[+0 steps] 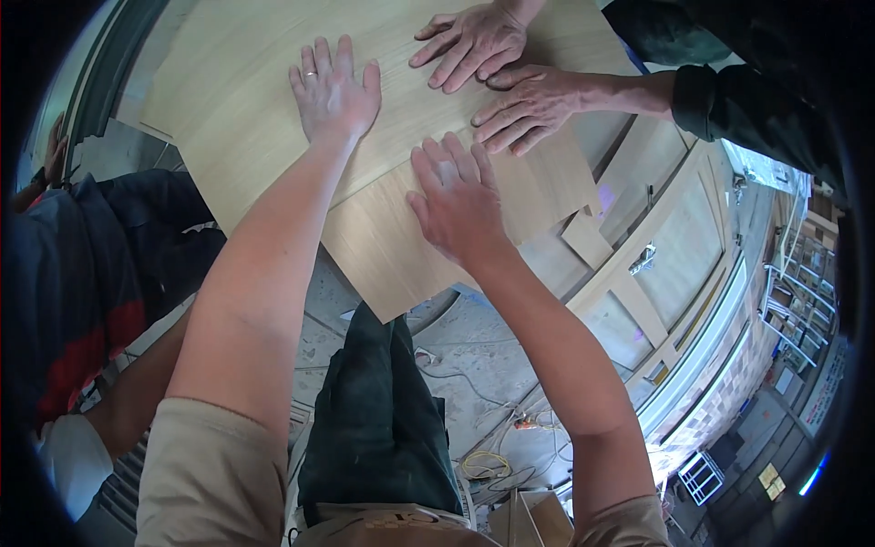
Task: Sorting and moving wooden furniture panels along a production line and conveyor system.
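My left hand (pixel 335 98) lies flat on a large light wood panel (pixel 241 100), fingers spread, a ring on one of them. Nearer to me, a smaller wood sheet (pixel 378 242) butts against or overlaps the large panel along a straight seam; I cannot tell which. On this sheet rests my right hand (pixel 458 202), palm down with its fingers stretched out. Pale dust shows on the backs of both my hands. A co-worker's two hands (pixel 529 105) press flat on the wood just beyond my right hand. Neither of my hands grips anything.
At the left stands a person in a dark blue and red garment (pixel 91 264). Wooden door frames and panels (pixel 670 273) lie at the right. Cables and a yellow cord (pixel 486 465) run over the dusty floor near an open wooden box (pixel 533 520). Metal racks (pixel 797 292) stand farther right.
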`<state>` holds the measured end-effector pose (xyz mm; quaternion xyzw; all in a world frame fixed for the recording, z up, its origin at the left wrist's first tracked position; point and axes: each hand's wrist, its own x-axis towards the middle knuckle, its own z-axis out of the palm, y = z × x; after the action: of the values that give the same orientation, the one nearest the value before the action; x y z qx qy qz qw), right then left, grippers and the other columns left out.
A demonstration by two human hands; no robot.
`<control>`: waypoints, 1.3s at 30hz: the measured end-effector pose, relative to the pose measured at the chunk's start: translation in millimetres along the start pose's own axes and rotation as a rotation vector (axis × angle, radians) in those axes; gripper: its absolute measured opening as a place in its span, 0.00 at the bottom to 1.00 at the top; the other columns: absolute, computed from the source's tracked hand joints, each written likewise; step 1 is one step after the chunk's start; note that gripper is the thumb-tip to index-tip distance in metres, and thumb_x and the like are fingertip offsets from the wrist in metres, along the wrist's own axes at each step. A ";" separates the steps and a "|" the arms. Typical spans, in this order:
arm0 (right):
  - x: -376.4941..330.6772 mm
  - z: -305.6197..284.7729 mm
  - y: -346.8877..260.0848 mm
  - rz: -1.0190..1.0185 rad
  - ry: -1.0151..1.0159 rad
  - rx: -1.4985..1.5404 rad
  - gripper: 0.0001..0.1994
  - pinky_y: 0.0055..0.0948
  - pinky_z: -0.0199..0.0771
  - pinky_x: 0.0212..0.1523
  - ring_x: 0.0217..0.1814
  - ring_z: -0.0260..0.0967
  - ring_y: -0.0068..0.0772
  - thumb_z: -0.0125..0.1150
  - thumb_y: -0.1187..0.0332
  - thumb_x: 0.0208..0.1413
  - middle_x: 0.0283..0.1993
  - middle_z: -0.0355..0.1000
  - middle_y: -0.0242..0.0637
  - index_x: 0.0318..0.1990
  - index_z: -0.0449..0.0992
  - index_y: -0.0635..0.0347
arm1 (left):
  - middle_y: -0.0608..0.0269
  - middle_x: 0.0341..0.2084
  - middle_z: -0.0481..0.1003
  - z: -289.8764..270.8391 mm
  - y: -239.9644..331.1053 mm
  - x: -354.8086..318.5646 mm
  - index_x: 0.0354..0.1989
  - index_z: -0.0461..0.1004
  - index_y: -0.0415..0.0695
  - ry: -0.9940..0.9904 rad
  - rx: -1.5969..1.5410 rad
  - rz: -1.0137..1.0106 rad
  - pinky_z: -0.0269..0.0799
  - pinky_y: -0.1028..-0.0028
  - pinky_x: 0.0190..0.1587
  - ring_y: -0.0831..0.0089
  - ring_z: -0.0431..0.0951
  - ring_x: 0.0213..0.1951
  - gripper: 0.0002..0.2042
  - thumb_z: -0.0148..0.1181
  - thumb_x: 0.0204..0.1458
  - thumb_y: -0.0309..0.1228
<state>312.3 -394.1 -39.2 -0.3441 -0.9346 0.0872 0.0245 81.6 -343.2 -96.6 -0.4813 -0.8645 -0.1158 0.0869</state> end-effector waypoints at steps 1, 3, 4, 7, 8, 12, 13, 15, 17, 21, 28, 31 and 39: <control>0.6 -2.3 1.1 -0.005 0.001 -0.005 0.27 0.50 0.39 0.77 0.77 0.48 0.41 0.52 0.53 0.64 0.71 0.61 0.35 0.67 0.64 0.54 | 0.48 0.72 0.56 0.6 -1.6 0.9 0.71 0.59 0.49 0.004 -0.003 -0.005 0.41 0.50 0.74 0.52 0.50 0.74 0.32 0.43 0.63 0.53; -2.2 -6.1 2.9 -0.036 -0.016 -0.033 0.27 0.51 0.39 0.77 0.77 0.49 0.40 0.53 0.52 0.63 0.70 0.62 0.34 0.67 0.65 0.52 | 0.48 0.72 0.56 0.6 -2.7 -0.8 0.71 0.59 0.49 0.003 0.000 -0.004 0.40 0.50 0.74 0.52 0.50 0.74 0.31 0.43 0.63 0.53; -1.9 -7.4 3.8 -0.039 -0.018 -0.037 0.27 0.51 0.39 0.77 0.77 0.49 0.40 0.53 0.52 0.63 0.70 0.62 0.34 0.67 0.65 0.52 | 0.48 0.72 0.56 0.6 -3.0 -1.6 0.71 0.59 0.49 0.003 -0.003 -0.008 0.40 0.50 0.74 0.52 0.50 0.74 0.31 0.43 0.63 0.53; 4.5 -12.2 5.6 -0.052 -0.038 -0.068 0.26 0.52 0.39 0.77 0.77 0.49 0.40 0.53 0.52 0.63 0.69 0.63 0.33 0.66 0.65 0.51 | 0.48 0.72 0.56 -0.8 -1.3 0.1 0.72 0.59 0.49 0.026 -0.028 -0.014 0.40 0.50 0.74 0.52 0.50 0.74 0.31 0.44 0.63 0.52; 4.4 -13.2 4.3 -0.042 -0.037 -0.050 0.25 0.52 0.40 0.76 0.76 0.51 0.41 0.53 0.52 0.63 0.68 0.64 0.34 0.65 0.66 0.51 | 0.47 0.72 0.55 -2.0 -0.8 -1.4 0.72 0.58 0.49 0.002 -0.029 -0.014 0.40 0.50 0.74 0.52 0.50 0.74 0.31 0.43 0.64 0.52; -9.8 -24.3 -5.6 0.061 -0.092 0.071 0.23 0.55 0.47 0.73 0.72 0.56 0.46 0.56 0.54 0.62 0.63 0.67 0.40 0.61 0.70 0.53 | 0.47 0.72 0.55 -4.7 -2.2 -2.2 0.72 0.58 0.49 -0.025 -0.039 -0.015 0.39 0.50 0.74 0.51 0.50 0.74 0.31 0.43 0.64 0.52; -20.7 -25.6 -8.7 0.055 -0.096 0.073 0.23 0.55 0.47 0.73 0.72 0.56 0.46 0.56 0.54 0.62 0.63 0.67 0.40 0.61 0.70 0.53 | 0.47 0.72 0.55 -4.6 -3.6 -3.0 0.72 0.58 0.49 -0.026 -0.035 -0.021 0.39 0.50 0.74 0.51 0.50 0.74 0.31 0.43 0.64 0.52; -51.3 -28.7 -9.7 0.166 0.063 0.272 0.22 0.52 0.54 0.70 0.69 0.59 0.51 0.60 0.58 0.60 0.61 0.67 0.45 0.59 0.71 0.55 | 0.47 0.72 0.55 -5.6 -0.6 -2.3 0.72 0.58 0.49 -0.019 -0.056 -0.016 0.39 0.49 0.74 0.51 0.49 0.74 0.31 0.43 0.64 0.52; -83.1 -30.5 -17.3 0.244 0.060 0.328 0.22 0.50 0.55 0.70 0.68 0.60 0.52 0.61 0.60 0.59 0.61 0.67 0.47 0.60 0.70 0.57 | 0.47 0.72 0.55 -5.9 -2.8 -2.3 0.72 0.58 0.49 -0.021 -0.056 -0.023 0.38 0.50 0.74 0.51 0.49 0.74 0.31 0.43 0.64 0.52; -144.5 -26.0 -27.7 0.437 0.069 0.393 0.27 0.47 0.56 0.70 0.69 0.58 0.56 0.63 0.64 0.58 0.64 0.64 0.52 0.63 0.67 0.63 | 0.47 0.72 0.55 -5.6 -3.4 -1.6 0.72 0.58 0.49 -0.021 -0.066 -0.023 0.38 0.50 0.74 0.51 0.49 0.75 0.31 0.43 0.64 0.52; -187.7 -1.5 -31.2 0.712 -0.101 0.212 0.38 0.47 0.50 0.74 0.78 0.45 0.59 0.65 0.62 0.56 0.75 0.48 0.60 0.70 0.56 0.71 | 0.49 0.73 0.53 -4.6 -0.4 0.4 0.73 0.56 0.49 -0.036 -0.066 -0.021 0.35 0.50 0.75 0.52 0.46 0.75 0.32 0.41 0.63 0.52; -189.0 2.8 -34.0 0.702 -0.187 0.206 0.43 0.47 0.48 0.75 0.80 0.40 0.61 0.66 0.60 0.55 0.77 0.42 0.63 0.71 0.51 0.73 | 0.48 0.73 0.54 -6.1 -2.8 -1.7 0.73 0.56 0.48 -0.027 -0.059 -0.026 0.35 0.49 0.75 0.51 0.47 0.75 0.32 0.41 0.63 0.52; -195.0 -0.7 -33.3 0.667 -0.287 0.128 0.45 0.50 0.47 0.75 0.80 0.40 0.59 0.65 0.57 0.54 0.78 0.41 0.60 0.73 0.48 0.71 | 0.46 0.72 0.54 -13.7 1.5 -4.2 0.73 0.56 0.48 -0.062 -0.094 -0.018 0.35 0.48 0.75 0.50 0.48 0.75 0.32 0.42 0.63 0.51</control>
<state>439.6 -545.2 -29.8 -0.6117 -0.7577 0.1960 -0.1150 85.6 -349.7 -84.3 -0.4804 -0.8647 -0.1421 0.0363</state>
